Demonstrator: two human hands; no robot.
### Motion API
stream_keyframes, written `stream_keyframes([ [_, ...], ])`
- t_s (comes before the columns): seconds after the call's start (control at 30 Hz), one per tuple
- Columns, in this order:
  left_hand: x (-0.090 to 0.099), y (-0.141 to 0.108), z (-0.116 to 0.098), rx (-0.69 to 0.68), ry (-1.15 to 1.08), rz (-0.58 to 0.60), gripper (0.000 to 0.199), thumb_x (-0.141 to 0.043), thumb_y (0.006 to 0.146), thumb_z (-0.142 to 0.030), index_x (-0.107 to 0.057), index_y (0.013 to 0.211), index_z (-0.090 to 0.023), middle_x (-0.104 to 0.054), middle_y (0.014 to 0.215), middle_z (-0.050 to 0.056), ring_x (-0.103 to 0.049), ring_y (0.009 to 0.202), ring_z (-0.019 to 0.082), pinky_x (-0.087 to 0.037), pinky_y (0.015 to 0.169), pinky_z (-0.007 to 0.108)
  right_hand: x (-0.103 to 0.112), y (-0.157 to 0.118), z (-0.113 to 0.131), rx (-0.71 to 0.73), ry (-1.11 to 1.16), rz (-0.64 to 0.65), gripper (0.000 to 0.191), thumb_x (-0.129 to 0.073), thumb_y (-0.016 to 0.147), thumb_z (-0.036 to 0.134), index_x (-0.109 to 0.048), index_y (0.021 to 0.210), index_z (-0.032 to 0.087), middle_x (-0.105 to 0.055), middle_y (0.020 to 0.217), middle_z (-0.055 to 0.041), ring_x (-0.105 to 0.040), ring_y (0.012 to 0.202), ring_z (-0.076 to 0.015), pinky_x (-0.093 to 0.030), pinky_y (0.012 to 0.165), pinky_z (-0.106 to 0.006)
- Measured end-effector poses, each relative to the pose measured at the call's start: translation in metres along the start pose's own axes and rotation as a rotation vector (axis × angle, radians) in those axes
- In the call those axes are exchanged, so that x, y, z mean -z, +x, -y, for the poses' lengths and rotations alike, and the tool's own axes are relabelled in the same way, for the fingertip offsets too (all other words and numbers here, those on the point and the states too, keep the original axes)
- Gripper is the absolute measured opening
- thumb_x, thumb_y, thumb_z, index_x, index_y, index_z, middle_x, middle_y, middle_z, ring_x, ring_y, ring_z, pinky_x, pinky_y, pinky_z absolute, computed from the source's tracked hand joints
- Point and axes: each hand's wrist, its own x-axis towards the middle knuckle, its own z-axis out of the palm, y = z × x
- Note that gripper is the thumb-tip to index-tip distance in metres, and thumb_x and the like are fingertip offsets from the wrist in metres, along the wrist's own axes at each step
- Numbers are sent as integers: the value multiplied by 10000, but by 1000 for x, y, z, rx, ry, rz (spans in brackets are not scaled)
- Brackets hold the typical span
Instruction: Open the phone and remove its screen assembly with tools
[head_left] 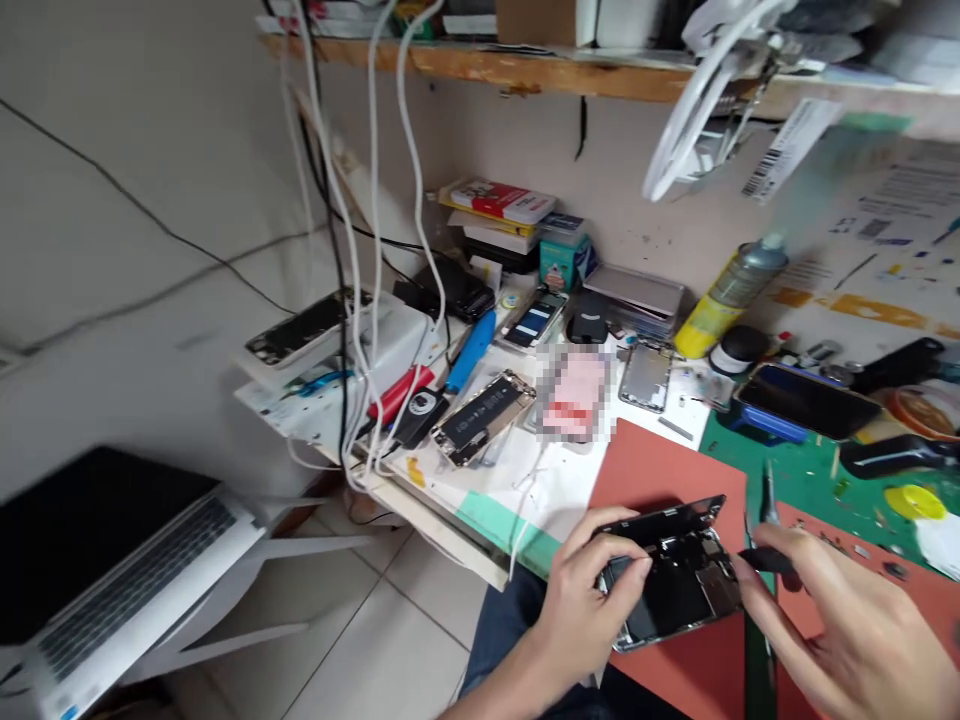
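An opened smartphone [679, 590] is tilted in my left hand [581, 590], above the orange-red mat. My left thumb presses on its inner side and the fingers wrap round the left end. Its raised screen panel [660, 520] stands up along the far edge, and the dark inside and metal parts show. My right hand [847, 610] is at the phone's right end, closed round a dark slim tool [766, 563]; its exact kind is hard to make out. Just beyond these fingers is a silver pointed tool [767, 492], partly hidden.
An orange-red mat [667, 465] lies over a green mat [731, 440]. Several opened phones, including one with its battery showing [484, 415], lie to the left and behind. White cables [375, 200] hang at the desk's left edge. A laptop [135, 580] stands at lower left.
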Motion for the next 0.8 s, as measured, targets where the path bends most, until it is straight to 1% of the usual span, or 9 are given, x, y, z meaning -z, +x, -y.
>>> stream_keyframes([
  [0.1, 0, 0, 3, -6, 38, 8, 112, -688, 971, -149, -742, 1011, -239, -741, 1243, 86, -743, 1128, 202, -576, 962, 314, 5, 6, 1, 60, -11, 94, 200, -454, 1137, 317, -602, 1129, 182, -753, 877, -68, -744, 651, -178, -556, 580, -285],
  [0.17, 0, 0, 4, -9, 50, 15, 116, -678, 981, -156, -741, 1024, -244, -738, 1247, 82, -743, 1125, 197, -575, 953, 305, 6, 8, 3, 48, -9, 103, 176, -464, 1130, 302, -588, 1145, 178, -751, 901, -79, -761, 708, -193, -567, 611, -291],
  [0.27, 0, 1, 5, -16, 67, 15, 121, -670, 988, -160, -740, 1031, -248, -734, 1252, 77, -741, 1124, 193, -575, 948, 301, 6, 7, 5, 24, -24, 76, 133, -492, 1120, 272, -586, 1154, 183, -746, 891, -69, -746, 675, -189, -539, 567, -290],
  [0.37, 0, 1, 6, -23, 78, 15, 126, -668, 989, -156, -740, 1035, -249, -733, 1253, 76, -739, 1128, 194, -576, 951, 304, 4, 7, 5, 18, -11, 100, 136, -501, 1109, 257, -584, 1181, 177, -746, 917, -85, -736, 688, -197, -544, 582, -301],
  [0.47, 0, 2, 6, -35, 70, 16, 136, -666, 989, -145, -736, 1039, -250, -732, 1245, 69, -738, 1122, 185, -577, 948, 294, 5, 9, 6, 14, -31, 87, 99, -531, 1093, 231, -582, 1156, 174, -737, 882, -75, -695, 620, -179, -519, 553, -295],
  [0.5, 0, 2, 6, -40, 71, 15, 139, -667, 989, -141, -735, 1038, -251, -731, 1244, 65, -736, 1123, 181, -575, 954, 291, 5, 10, 7, 12, -32, 90, 91, -526, 1088, 214, -579, 1148, 173, -738, 889, -80, -696, 625, -179, -513, 550, -294],
  [0.6, 0, 3, 6, -49, 91, 11, 156, -671, 988, -126, -734, 1046, -257, -723, 1257, 53, -722, 1145, 167, -563, 988, 282, 7, 12, 9, -25, -30, 112, 118, -540, 1071, 223, -567, 1168, 162, -734, 898, -90, -719, 686, -203, -517, 565, -303],
  [0.7, 0, 4, 9, -67, 100, 8, 182, -672, 987, -110, -733, 1066, -261, -708, 1277, 42, -706, 1160, 151, -550, 1007, 266, 6, 12, 10, -71, -33, 103, 126, -545, 1057, 192, -555, 1178, 158, -700, 813, -41, -670, 609, -177, -499, 543, -298],
  [0.8, 0, 3, 12, -63, 101, 22, 207, -663, 989, -93, -734, 1082, -264, -694, 1299, 38, -692, 1172, 146, -543, 1014, 264, 5, 10, 11, -102, -5, 117, 173, -552, 1043, 204, -545, 1208, 153, -715, 872, -58, -691, 660, -187, -533, 580, -312],
])
